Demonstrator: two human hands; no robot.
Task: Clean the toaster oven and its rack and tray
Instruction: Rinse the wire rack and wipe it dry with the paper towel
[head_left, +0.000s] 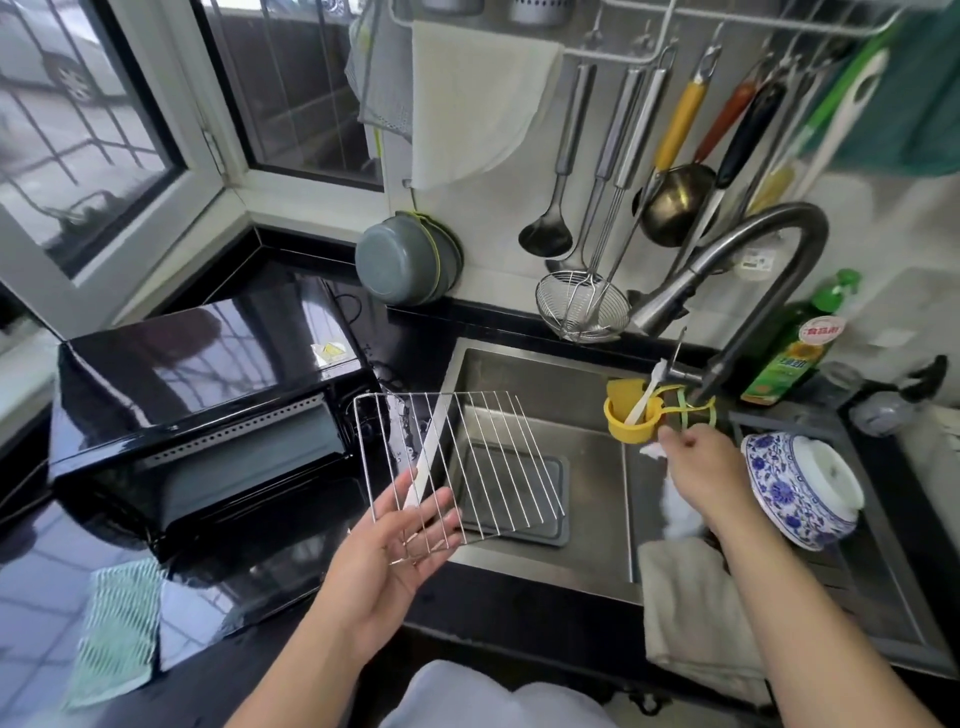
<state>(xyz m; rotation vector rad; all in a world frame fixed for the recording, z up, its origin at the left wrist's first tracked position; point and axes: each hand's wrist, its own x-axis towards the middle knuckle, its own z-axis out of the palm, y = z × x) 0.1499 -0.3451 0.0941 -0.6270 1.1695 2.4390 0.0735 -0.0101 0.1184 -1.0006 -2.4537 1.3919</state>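
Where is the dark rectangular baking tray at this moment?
In the head view, the dark rectangular baking tray lies flat on the bottom of the steel sink, right of the black toaster oven and beneath the wire rack held by the left hand.

Daylit corner window (93, 130) above glossy black countertop (31, 597).

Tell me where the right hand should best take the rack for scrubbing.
Probably the rack's far-right edge wire, coming from the right over the sink. The left hand already holds the near-left corner, so a grip on the opposite edge would steady it. The rack lies tilted above the tray, its right edge free. The right hand is beside the yellow cup.
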